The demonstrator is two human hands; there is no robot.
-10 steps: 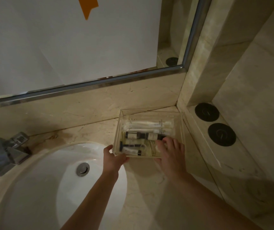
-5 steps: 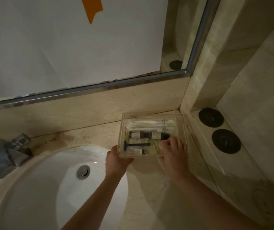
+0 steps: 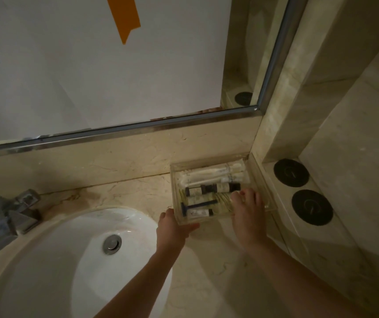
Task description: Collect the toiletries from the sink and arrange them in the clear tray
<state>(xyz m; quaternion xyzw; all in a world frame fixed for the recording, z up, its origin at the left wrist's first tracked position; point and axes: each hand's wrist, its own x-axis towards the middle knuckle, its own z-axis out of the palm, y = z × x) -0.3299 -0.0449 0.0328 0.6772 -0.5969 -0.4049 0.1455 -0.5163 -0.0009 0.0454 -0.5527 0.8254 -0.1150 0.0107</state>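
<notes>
The clear tray (image 3: 209,162) sits on the marble counter in the back right corner, against the wall. Inside lie white wrapped items (image 3: 216,175) at the back, small dark-capped bottles (image 3: 213,188) in the middle, a blue razor (image 3: 199,205) and a small tube (image 3: 201,212) at the front. My left hand (image 3: 172,227) grips the tray's front left corner. My right hand (image 3: 248,212) holds the tray's front right edge, fingers curled over the rim and into the tray. The white sink (image 3: 69,260) holds nothing but its drain plug.
A chrome faucet (image 3: 9,216) stands at the sink's left. Two black round coasters (image 3: 291,172) (image 3: 312,207) lie on the ledge to the tray's right. A mirror with a metal frame (image 3: 138,127) runs above the backsplash.
Both hands have pushed the tray a little farther back and right, toward the corner; their holds on it look unchanged.
</notes>
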